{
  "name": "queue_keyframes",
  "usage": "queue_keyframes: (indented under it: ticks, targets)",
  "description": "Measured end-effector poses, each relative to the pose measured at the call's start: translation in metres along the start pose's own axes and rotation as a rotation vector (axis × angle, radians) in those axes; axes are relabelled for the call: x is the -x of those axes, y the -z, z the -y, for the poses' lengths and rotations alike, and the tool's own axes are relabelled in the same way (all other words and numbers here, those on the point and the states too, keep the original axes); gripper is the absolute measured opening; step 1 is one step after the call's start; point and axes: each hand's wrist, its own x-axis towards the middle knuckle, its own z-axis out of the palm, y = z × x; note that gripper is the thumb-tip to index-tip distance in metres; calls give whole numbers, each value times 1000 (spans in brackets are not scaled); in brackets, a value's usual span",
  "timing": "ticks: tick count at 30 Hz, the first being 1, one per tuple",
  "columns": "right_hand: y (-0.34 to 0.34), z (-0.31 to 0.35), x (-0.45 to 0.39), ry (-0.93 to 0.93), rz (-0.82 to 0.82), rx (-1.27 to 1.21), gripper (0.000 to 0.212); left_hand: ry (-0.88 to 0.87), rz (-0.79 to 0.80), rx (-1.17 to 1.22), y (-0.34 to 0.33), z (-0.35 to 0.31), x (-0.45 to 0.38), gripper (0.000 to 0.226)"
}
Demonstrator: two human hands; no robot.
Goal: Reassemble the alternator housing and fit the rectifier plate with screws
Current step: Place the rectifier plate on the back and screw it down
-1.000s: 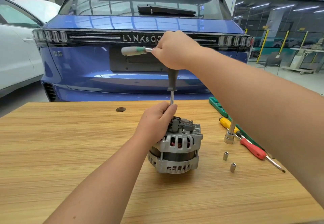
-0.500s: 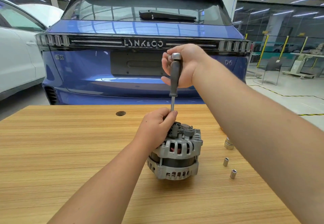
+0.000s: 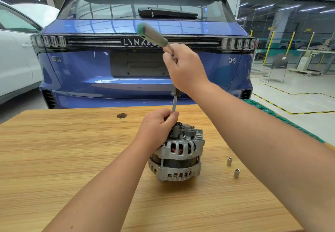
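- Head view: I see the alternator (image 3: 176, 154) standing upright on the tabletop (image 3: 72, 159), near its middle, with the rectifier plate (image 3: 184, 132) on top.
- My left hand (image 3: 159, 128) wraps the lower shaft of the ratchet driver (image 3: 175, 103) just above the alternator's top, steadying the tip; whatever fastener it sits on is hidden beneath my fingers.
- My right hand (image 3: 184, 66) clenches the tool's head well above the alternator, its green handle (image 3: 151, 35) swinging out to the left.
- Risk, I judge: the long lever could tilt the shaft, so the bit slips off, cross-threads the screw or tips the unclamped alternator.
- Two loose sockets (image 3: 233, 167) stand right of the alternator; my forearm might knock them.
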Motion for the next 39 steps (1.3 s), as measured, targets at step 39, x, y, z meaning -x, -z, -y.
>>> queue_keyframes:
  ticks: [39]
  targets:
    - [3, 19, -2, -641, -123, -1219, 10, -34, -24, 1, 0, 1, 1, 38]
